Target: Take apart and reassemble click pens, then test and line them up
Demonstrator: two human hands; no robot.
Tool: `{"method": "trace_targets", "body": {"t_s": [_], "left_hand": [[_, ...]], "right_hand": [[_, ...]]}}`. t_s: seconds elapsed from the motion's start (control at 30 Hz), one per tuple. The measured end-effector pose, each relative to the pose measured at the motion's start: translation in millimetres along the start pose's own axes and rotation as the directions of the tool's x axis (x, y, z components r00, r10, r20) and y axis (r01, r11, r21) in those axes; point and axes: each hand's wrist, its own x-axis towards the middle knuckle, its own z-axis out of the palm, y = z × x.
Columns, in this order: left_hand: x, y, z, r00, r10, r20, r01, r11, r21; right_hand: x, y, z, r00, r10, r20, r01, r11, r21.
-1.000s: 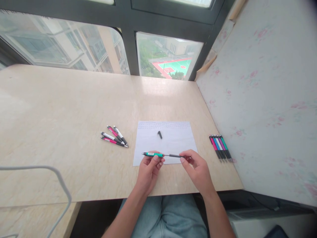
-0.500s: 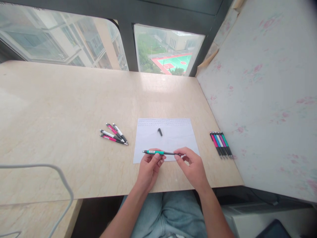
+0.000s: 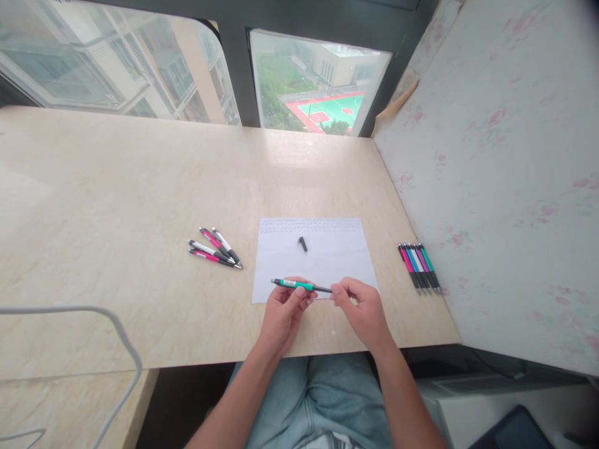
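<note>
A green pen (image 3: 294,284) lies level across my two hands, its clicker end pointing left. My left hand (image 3: 285,312) is closed around the green barrel, thumb on top. From the barrel's right end runs a thin dark part, and my right hand (image 3: 362,308) pinches its far end between thumb and fingers, which hide the tip. Beyond the hands, a short black piece (image 3: 302,244), like a pen part or cap, rests on a white sheet of paper (image 3: 276,259) with lines of handwriting along the top.
Several pink and white pens (image 3: 216,251) lie loosely fanned on the left of the desk (image 3: 140,187). To the right, several coloured pens (image 3: 418,268) lie side by side near the flowered wall (image 3: 505,187). A grey cable (image 3: 116,330) curves at lower left.
The view has shifted slightly. My right hand has turned a little, its fingers closing more tightly over the thin dark end. The pen tilts slightly more downward to the right.
</note>
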Motion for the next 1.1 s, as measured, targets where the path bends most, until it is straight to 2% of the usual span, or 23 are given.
{"method": "trace_targets", "body": {"t_s": [0.13,0.27,0.57,0.83,0.97,1.1], "left_hand": [[1.3,-1.6,-1.1,1.000,0.014,-0.013,-0.014,1.000,0.019],[2.1,-0.8,-0.1,0.999,0.017,-0.028,-0.017,1.000,0.011],[1.8,0.2,0.7,1.000,0.021,-0.015,-0.021,1.000,0.017],[1.6,1.3,1.7,0.999,0.025,-0.033,-0.025,0.999,0.020],[1.7,-0.1,0.0,0.999,0.031,-0.025,-0.030,0.999,0.030],[1.0,0.1,0.6,0.999,0.039,-0.024,-0.039,0.999,0.027]], "right_hand": [[1.3,0.2,1.7,0.999,0.009,-0.034,-0.007,0.998,0.061],[0.6,0.5,0.8,0.998,-0.039,-0.046,0.045,0.989,0.142],[3.2,-2.2,-3.2,0.999,-0.031,0.021,0.031,0.999,0.011],[4.4,0.1,-0.5,0.993,-0.110,0.034,0.109,0.994,0.018],[5.9,-0.4,-0.6,0.994,-0.094,0.060,0.096,0.995,-0.032],[5.1,-0.1,0.7,0.995,-0.088,0.045,0.088,0.996,-0.012]]}}
